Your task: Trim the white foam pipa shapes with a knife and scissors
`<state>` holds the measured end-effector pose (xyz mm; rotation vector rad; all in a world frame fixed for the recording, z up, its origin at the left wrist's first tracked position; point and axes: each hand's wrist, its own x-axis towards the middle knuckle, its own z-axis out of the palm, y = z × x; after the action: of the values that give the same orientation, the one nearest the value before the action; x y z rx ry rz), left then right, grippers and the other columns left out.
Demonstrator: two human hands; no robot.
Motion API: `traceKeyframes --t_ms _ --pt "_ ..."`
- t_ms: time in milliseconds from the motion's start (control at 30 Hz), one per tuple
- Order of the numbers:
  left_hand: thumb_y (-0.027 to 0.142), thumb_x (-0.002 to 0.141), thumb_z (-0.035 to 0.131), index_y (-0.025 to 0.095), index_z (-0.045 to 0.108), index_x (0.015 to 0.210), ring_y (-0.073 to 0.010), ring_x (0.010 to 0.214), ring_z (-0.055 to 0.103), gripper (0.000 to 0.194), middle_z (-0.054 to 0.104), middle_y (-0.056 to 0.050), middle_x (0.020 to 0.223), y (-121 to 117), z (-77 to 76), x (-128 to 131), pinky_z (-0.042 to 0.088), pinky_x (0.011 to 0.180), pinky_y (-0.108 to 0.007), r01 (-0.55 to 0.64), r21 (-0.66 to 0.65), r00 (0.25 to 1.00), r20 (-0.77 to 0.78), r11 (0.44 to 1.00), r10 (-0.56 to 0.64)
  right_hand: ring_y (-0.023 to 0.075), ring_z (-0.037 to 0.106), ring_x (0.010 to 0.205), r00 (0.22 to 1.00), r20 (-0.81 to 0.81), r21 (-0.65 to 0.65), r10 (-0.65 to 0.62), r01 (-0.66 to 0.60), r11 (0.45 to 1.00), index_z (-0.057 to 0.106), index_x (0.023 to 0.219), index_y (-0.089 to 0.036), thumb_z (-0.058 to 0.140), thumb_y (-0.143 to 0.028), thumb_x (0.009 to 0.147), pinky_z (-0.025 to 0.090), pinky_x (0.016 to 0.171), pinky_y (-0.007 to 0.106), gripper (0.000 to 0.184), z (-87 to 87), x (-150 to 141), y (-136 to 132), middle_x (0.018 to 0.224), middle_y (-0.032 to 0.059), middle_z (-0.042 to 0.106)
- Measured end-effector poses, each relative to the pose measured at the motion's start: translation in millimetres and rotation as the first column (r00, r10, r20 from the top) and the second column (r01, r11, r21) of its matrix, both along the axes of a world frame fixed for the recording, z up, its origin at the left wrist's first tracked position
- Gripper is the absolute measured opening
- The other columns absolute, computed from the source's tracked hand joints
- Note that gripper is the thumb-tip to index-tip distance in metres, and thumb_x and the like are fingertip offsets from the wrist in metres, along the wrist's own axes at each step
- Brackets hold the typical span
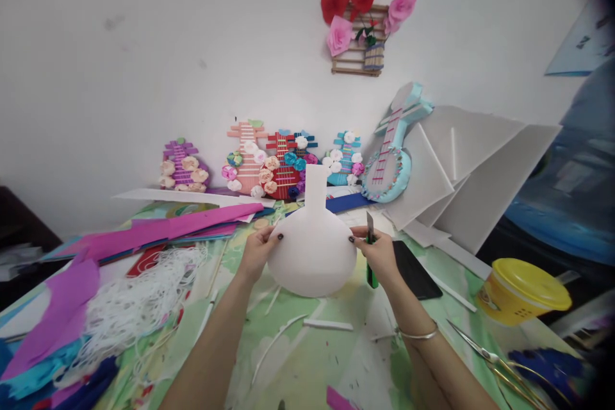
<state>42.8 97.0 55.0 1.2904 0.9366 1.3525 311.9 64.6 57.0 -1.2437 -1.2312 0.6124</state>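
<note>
A white foam cutout [312, 240] shaped like a round body with a narrow neck stands upright above the table. My left hand [258, 250] pinches its left edge. My right hand [379, 253] touches its right edge with fingertips while also gripping a green-handled utility knife [370, 250], blade pointing up. White foam trimmings [328, 324] lie on the green patterned table below.
Finished guitar-shaped crafts with paper flowers [262, 166] line the wall, a larger teal one [389, 154] leaning on white foam sheets [480, 173]. Pink and purple paper [158, 230] and white shreds [129, 301] lie left. A yellow tub [523, 291], scissors [485, 355] and a dark pad [413, 269] sit right.
</note>
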Motion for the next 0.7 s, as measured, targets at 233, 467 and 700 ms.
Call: traceKeyframes --t_ms 233,467,700 --pt "0.040 0.062 0.072 0.013 0.066 0.092 -0.0184 0.075 0.061 0.040 0.069 -0.007 0.084 0.1 -0.9 1.2 0.046 0.067 -0.026 -0.012 0.054 0.999 0.045 0.998 0.010 0.0158 0.056 0.059 0.997 -0.068 0.052 -0.031 0.035 0.998 0.071 0.092 -0.015 0.064 -0.033 0.064 0.042 0.050 0.027 0.034 4.1 -3.3 -3.9 0.084 0.0088 0.070" --pt "0.039 0.066 0.070 0.014 0.064 0.100 -0.0201 0.082 0.062 0.043 0.069 -0.009 0.092 3.2 -5.9 -2.7 0.047 0.071 -0.028 -0.004 0.073 0.997 0.075 0.997 -0.001 0.0131 0.052 0.052 0.992 -0.126 0.030 -0.015 0.019 0.999 0.069 0.099 -0.015 0.060 -0.032 0.065 0.038 0.045 0.025 0.039 -0.8 -6.5 -1.6 0.084 0.0082 0.070" --pt "0.030 0.055 0.078 0.013 0.057 0.109 -0.0208 0.084 0.062 0.060 0.067 -0.011 0.099 5.8 -13.0 -5.5 0.048 0.073 -0.030 0.056 0.012 0.993 0.103 0.998 -0.057 0.0072 0.039 0.041 0.981 -0.188 -0.086 0.041 -0.058 0.995 0.069 0.086 -0.011 0.067 -0.025 0.055 0.029 0.040 0.023 0.034 -13.9 -2.9 6.2 0.070 0.0067 0.067"
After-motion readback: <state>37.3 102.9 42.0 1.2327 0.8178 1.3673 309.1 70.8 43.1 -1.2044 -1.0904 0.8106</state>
